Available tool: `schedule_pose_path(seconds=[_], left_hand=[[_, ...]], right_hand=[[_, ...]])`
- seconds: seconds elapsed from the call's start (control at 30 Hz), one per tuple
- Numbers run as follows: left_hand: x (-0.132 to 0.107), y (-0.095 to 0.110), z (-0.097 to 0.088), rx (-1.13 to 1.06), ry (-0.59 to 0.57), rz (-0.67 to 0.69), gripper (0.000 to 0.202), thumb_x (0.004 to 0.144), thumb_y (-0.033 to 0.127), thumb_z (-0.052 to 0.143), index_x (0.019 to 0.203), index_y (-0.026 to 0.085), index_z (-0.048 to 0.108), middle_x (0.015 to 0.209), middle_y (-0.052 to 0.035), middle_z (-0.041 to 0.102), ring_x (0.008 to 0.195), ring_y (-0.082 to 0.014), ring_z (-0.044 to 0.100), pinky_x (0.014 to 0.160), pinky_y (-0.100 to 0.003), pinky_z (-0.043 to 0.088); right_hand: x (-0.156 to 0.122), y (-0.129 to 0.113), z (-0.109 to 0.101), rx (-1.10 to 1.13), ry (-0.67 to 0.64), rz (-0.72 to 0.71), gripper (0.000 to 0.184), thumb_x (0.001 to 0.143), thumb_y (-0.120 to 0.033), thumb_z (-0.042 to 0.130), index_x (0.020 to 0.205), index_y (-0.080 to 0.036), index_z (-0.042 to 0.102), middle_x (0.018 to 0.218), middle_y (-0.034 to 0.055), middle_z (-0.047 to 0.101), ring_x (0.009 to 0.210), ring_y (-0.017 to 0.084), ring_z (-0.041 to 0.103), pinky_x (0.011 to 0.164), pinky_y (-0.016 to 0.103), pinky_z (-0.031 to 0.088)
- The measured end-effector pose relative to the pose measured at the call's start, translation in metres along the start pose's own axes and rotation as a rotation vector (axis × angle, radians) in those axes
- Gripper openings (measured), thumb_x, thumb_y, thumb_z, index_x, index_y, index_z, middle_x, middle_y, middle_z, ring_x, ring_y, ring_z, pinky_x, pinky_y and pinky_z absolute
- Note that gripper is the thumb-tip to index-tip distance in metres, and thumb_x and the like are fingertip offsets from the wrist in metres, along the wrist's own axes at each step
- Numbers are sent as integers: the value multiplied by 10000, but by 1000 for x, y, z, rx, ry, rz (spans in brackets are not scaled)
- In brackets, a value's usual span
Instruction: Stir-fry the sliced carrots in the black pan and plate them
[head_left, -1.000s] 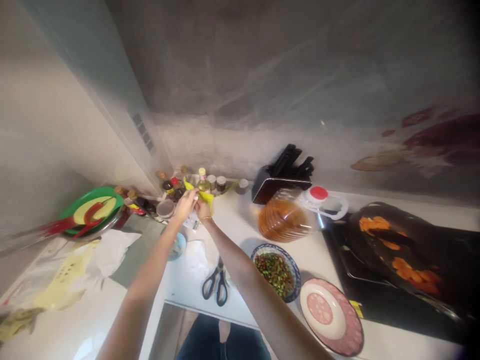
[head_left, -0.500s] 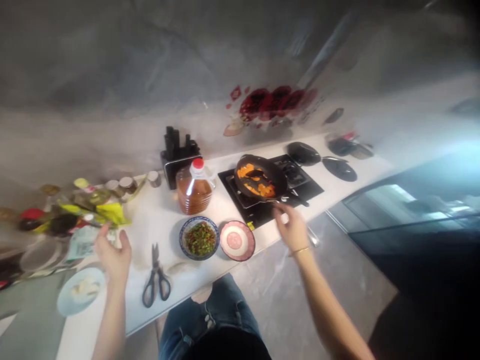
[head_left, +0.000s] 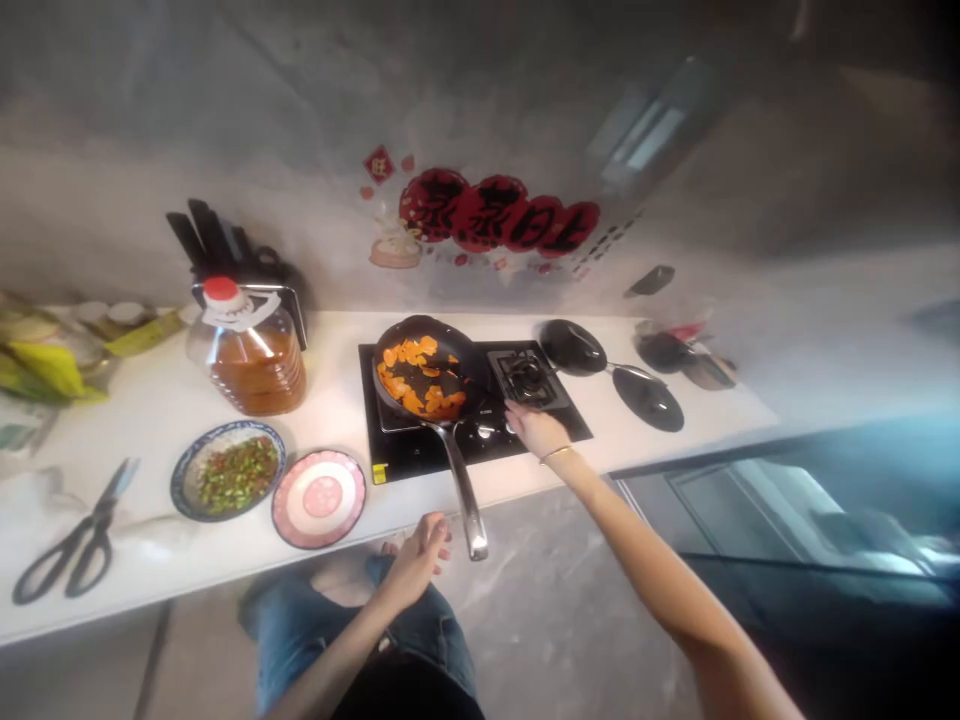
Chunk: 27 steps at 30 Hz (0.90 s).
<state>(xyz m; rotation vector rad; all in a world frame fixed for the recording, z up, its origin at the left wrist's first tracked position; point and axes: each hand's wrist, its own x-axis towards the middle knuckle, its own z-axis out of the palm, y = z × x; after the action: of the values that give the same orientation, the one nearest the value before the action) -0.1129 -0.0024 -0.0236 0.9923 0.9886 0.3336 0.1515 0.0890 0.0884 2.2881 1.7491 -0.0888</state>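
Over the left half of the hob point(head_left: 402, 462), back from its front edge, the pan point(head_left: 471, 358) is seated, with orange pieces point(head_left: 442, 402) scattered across its base. By the right hand point(head_left: 536, 430), held above the hob's front edge toward its right corner, the end of a dark utensil point(head_left: 484, 389) is pinched; its shaft is laid across the pan's right rim, and its head can barely be told from the dark base. The left hand point(head_left: 421, 555) is loosely curled, with nothing held, just beside the end of the pan handle point(head_left: 465, 490), which is pointed out past the front edge of the counter point(head_left: 330, 390).

For clean work, the utensil is best kept low and slid under the pieces from the rim inward, so that they are turned rather than crushed or pushed over the side. The pan handle is best steadied by the left hand, since the pan could be swung round by a push.

Compared with half a second earlier, the view is swung toward the hob. The left hand, then spread over the counter's left part, is now brought near the pan handle; the right hand, then seen with nothing clearly gripped, is now closed on the utensil.
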Motion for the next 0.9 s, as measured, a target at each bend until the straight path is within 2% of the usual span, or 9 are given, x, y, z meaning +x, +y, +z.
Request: schedule_pose_path(seconds=[0.1, 0.2, 0.3, 0.43, 0.5, 0.57, 0.67, 0.8, 0.9], left_hand=[[7, -2, 42, -206, 82, -93, 675, 825, 673, 393, 1242, 150, 484, 1119, -149, 622, 877, -219, 659, 648, -289, 523], [3, -4, 65, -327, 176, -123, 737, 780, 723, 432, 1235, 146, 494, 1138, -154, 617, 895, -237, 668, 672, -306, 529], [-6, -7, 73, -312, 260, -79, 740, 769, 730, 454, 1220, 149, 523, 1199, -155, 597, 915, -247, 667, 702, -323, 531], [-14, -13, 72, -274, 350, -33, 761, 761, 747, 448, 1224, 152, 544, 1156, -143, 636, 915, -238, 656, 751, -327, 526], [-15, -15, 69, -283, 377, -16, 791, 748, 766, 438, 1227, 146, 542, 1104, -137, 661, 898, -236, 653, 766, -335, 521], [-16, -17, 67, -291, 387, -11, 823, 730, 784, 436, 1226, 135, 537, 1080, -140, 671, 883, -241, 650, 767, -350, 519], [-18, -21, 64, -292, 384, 10, 839, 726, 789, 433, 1236, 129, 527, 1110, -148, 664, 906, -249, 643, 767, -355, 515], [-24, -27, 59, -301, 355, 27, 821, 754, 770, 427, 1270, 136, 506, 1161, -152, 641, 935, -242, 639, 766, -337, 515], [-26, -29, 57, -311, 340, 17, 780, 779, 742, 430, 1269, 140, 501, 1176, -155, 630, 945, -237, 638, 775, -332, 516]], right_hand=[[-15, 47, -53, -72, -23, -152, 379, 963, -356, 454, 1266, -235, 645, 1069, 108, 732, 959, 261, 699, 854, 352, 536], [-23, 59, -79, -67, -92, -349, 328, 936, -346, 509, 1196, -272, 695, 1069, 69, 737, 969, 259, 696, 868, 349, 539], [-20, 31, -68, -56, -73, -422, 367, 966, -356, 452, 1267, -270, 644, 1099, 73, 726, 983, 239, 692, 874, 341, 540], [1, -21, -41, -41, 42, -307, 452, 1004, -356, 343, 1398, -209, 510, 1069, 135, 712, 891, 238, 711, 795, 340, 554], [12, -36, -38, -4, 73, -317, 455, 1011, -342, 329, 1409, -194, 492, 1087, 139, 704, 918, 226, 705, 826, 324, 542], [19, -40, -39, 16, 74, -394, 431, 1009, -330, 349, 1382, -205, 524, 1124, 125, 697, 975, 213, 690, 879, 308, 522], [17, -25, -45, -32, 37, -464, 402, 994, -322, 395, 1344, -231, 570, 1116, 108, 706, 975, 221, 691, 870, 320, 531], [-2, 25, -62, -99, 18, -403, 395, 981, -308, 417, 1294, -179, 622, 1107, 128, 715, 972, 249, 697, 894, 362, 533], [-17, 52, -73, -52, -34, -476, 351, 963, -290, 454, 1212, -193, 682, 1149, 89, 708, 1030, 226, 680, 954, 326, 508]])
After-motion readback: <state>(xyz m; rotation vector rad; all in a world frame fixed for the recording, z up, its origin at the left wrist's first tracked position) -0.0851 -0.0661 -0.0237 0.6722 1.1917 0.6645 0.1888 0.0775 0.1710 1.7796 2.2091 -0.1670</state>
